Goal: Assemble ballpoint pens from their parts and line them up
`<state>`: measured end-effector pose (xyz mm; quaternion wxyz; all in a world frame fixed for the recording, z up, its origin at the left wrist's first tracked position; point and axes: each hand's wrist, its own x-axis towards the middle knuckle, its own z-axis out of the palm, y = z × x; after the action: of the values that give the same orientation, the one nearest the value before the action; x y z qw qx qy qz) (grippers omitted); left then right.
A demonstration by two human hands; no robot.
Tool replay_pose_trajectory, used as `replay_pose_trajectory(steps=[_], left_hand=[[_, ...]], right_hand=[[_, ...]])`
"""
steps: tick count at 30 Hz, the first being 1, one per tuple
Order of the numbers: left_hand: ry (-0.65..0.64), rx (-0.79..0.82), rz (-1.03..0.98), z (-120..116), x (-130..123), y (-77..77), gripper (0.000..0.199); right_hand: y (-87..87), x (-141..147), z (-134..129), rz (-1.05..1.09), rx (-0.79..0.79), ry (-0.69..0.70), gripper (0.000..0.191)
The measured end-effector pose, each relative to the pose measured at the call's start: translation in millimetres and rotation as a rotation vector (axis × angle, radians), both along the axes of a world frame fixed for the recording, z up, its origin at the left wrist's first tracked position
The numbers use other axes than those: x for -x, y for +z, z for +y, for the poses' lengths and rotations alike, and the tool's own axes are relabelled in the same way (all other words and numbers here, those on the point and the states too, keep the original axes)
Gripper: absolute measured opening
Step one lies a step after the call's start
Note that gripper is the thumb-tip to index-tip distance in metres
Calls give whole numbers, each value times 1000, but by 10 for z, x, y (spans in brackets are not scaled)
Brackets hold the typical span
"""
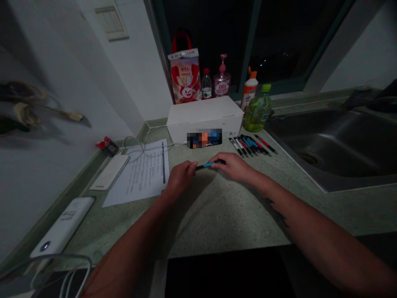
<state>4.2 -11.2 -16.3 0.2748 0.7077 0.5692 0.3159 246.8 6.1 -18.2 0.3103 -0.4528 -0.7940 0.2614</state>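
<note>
A blue and black pen (208,164) is held roughly level above the counter (229,215), between my two hands. My left hand (182,176) is closed on its left, black end. At the other end, the fingers of my right hand (231,165) pinch the pen near its dark tip. Behind the hands, a phone (204,139) with a blurred screen leans on a long white box (201,116). Several pens (251,145) in white, red, blue and black lie side by side to the right of the phone.
Printed paper (142,174), a flat white box (110,171) and a white power bank (63,225) with cables lie at left. A metal sink (341,145) is at right. Bottles, including a green one (258,109), and a red bag (185,78) stand at the back.
</note>
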Motion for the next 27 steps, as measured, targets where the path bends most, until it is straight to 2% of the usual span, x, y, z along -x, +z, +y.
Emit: replay_pose_trajectory(steps=[2,3,6,9,11,15,18,23,27], left_hand=[[-35,-56,-80,7,-12,-34,20],[-65,-80,-104,7,-21,-46,24],[-113,-80,-49,-13,-40,-49,16],[-92,0,53,-39,-39,-34,26],[-103,28,60,-45,-37,-43,23],[-163,-46,28,-37,-55,-94,18],[-149,-109,38,-31,-72,-107,16],[-154,-102,37,-36,-67,-89,19],[-157,-118,68,-31,-58,-94,19]], right_hand=[[-12,2,1,-1,-1,-3,11],[-15,3,2,-1,-2,-1,11],[-13,8,3,-4,-21,13,11],[-3,15,-5,-44,-64,12,10],[3,25,-20,-83,-86,14,11],[13,65,-58,-121,-50,39,17],[26,91,-76,-137,-19,49,19],[43,85,-73,-83,-122,36,14],[32,75,-63,-132,-15,32,17]])
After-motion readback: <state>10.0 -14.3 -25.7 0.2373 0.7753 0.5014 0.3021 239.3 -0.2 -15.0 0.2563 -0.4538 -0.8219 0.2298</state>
